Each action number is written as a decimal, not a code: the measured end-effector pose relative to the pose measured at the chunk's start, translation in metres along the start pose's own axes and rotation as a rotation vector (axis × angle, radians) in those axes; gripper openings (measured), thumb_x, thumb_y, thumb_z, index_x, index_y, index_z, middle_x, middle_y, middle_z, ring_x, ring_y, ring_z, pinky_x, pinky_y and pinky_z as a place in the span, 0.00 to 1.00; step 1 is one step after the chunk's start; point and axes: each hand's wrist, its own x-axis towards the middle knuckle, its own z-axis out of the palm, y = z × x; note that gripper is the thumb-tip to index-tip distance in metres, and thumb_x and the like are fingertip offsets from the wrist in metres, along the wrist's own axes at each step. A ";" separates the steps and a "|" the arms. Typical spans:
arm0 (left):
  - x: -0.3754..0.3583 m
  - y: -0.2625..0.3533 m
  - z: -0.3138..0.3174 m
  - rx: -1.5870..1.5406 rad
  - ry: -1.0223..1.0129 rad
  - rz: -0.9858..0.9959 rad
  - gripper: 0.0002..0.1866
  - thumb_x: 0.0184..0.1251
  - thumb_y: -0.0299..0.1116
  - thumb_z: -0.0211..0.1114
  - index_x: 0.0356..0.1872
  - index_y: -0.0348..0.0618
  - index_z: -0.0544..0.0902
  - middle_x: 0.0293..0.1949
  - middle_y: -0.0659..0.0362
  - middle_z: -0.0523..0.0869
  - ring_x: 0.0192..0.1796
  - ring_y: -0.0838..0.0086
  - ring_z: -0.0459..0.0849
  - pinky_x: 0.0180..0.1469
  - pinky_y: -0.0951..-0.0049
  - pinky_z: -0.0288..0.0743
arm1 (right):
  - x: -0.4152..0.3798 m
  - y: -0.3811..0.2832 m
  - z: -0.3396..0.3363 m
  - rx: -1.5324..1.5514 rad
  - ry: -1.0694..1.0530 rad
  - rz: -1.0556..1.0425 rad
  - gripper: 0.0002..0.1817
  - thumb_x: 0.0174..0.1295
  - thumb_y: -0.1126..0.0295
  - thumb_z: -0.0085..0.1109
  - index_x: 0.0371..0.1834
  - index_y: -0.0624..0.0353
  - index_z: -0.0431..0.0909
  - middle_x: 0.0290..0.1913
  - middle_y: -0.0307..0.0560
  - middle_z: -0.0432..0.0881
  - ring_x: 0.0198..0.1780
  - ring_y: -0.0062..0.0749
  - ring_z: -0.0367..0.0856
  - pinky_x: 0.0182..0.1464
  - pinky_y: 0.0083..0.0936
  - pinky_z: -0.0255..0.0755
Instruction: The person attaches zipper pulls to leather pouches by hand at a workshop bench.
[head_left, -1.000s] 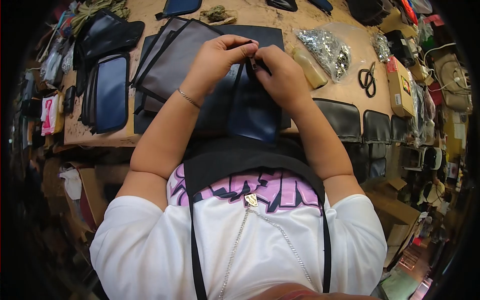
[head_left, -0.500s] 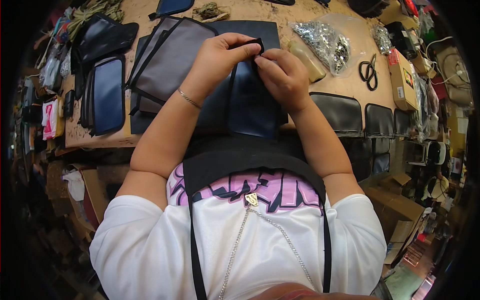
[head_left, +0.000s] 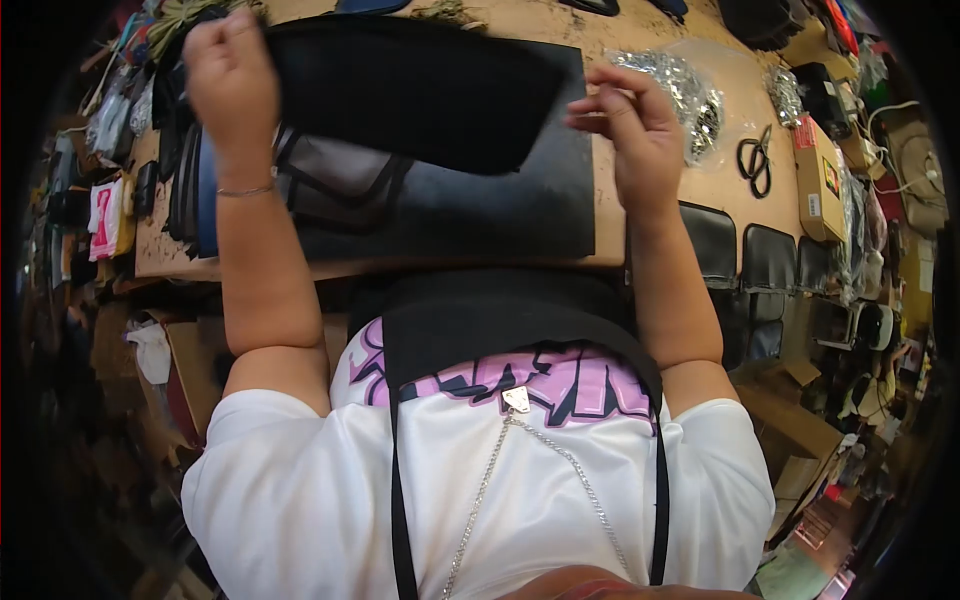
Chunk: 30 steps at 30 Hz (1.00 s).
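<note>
1. Biggest change since the earlier frame: the hands were together over the middle, now they're wide apart. The left hand [head_left: 232, 85] has swung out left and the right hand [head_left: 640, 130] has gone right, with a floppy, matte black rectangular panel [head_left: 410, 90] now up between them.

2. Nearest the body there's a black cloth apron [head_left: 500, 300], then the tan, scuffed worktable [head_left: 607, 225] with a big smooth black sheet [head_left: 480, 225] on it.

3. On that sheet are grey panels with black edging [head_left: 335, 160], partly hidden under the raised one. Some slim blue-faced panels [head_left: 207, 205] are just left of the sheet, and shiny black padded-looking panels [head_left: 708, 240] sit along the table edge to the right.

4. The black panel is over the sheet's far half. The left hand is blurry but looks closed on its left end. The right hand's fingers are half curled, just off the other end; can't tell if they're pinching anything.

5. Progress, my read: this piece is lifted but not set down. No clue how many are finished or left.

6. Farther out: black-handled scissors [head_left: 755, 168] and a clear plastic bag of silvery metal bits [head_left: 690, 100].
</note>
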 end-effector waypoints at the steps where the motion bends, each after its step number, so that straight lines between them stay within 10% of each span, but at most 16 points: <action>1: 0.000 -0.020 -0.014 -0.088 0.032 -0.160 0.14 0.76 0.38 0.64 0.42 0.35 0.82 0.41 0.59 0.84 0.43 0.74 0.81 0.49 0.71 0.76 | 0.004 0.008 -0.007 -0.035 0.030 -0.012 0.15 0.73 0.71 0.59 0.60 0.58 0.80 0.51 0.43 0.80 0.45 0.23 0.83 0.46 0.27 0.82; 5: -0.026 -0.043 -0.060 -0.065 -0.060 -0.587 0.17 0.69 0.37 0.63 0.53 0.37 0.76 0.47 0.52 0.81 0.45 0.67 0.81 0.54 0.64 0.78 | -0.009 0.033 -0.006 -0.165 -0.134 0.153 0.22 0.70 0.71 0.63 0.66 0.56 0.76 0.54 0.42 0.78 0.43 0.22 0.80 0.49 0.21 0.78; 14: -0.086 -0.148 -0.097 0.818 -0.708 -0.686 0.43 0.55 0.57 0.77 0.65 0.38 0.78 0.58 0.41 0.85 0.61 0.47 0.83 0.63 0.55 0.75 | -0.022 0.033 0.012 -0.547 -0.528 0.257 0.21 0.67 0.69 0.67 0.63 0.56 0.79 0.55 0.42 0.77 0.48 0.25 0.80 0.55 0.23 0.74; 20: -0.028 -0.102 -0.108 0.614 -0.443 -0.318 0.18 0.68 0.38 0.69 0.56 0.45 0.80 0.51 0.48 0.88 0.54 0.50 0.86 0.56 0.58 0.78 | -0.025 0.021 0.007 -0.561 -0.554 0.249 0.20 0.68 0.68 0.66 0.63 0.56 0.79 0.54 0.40 0.77 0.51 0.26 0.80 0.56 0.24 0.74; 26: 0.006 0.048 -0.092 -0.390 -0.517 -0.189 0.15 0.62 0.16 0.58 0.50 0.36 0.83 0.44 0.47 0.88 0.49 0.58 0.88 0.52 0.67 0.80 | -0.012 -0.002 -0.002 -0.268 -0.255 -0.018 0.21 0.69 0.65 0.67 0.63 0.55 0.78 0.52 0.41 0.78 0.55 0.24 0.77 0.56 0.24 0.75; 30: -0.008 0.114 -0.039 -0.167 -0.852 0.605 0.20 0.48 0.17 0.64 0.46 0.42 0.82 0.40 0.55 0.84 0.46 0.58 0.86 0.56 0.62 0.74 | -0.012 -0.041 -0.002 -0.262 -0.314 -0.033 0.24 0.66 0.63 0.69 0.64 0.53 0.76 0.47 0.42 0.80 0.50 0.22 0.78 0.51 0.23 0.75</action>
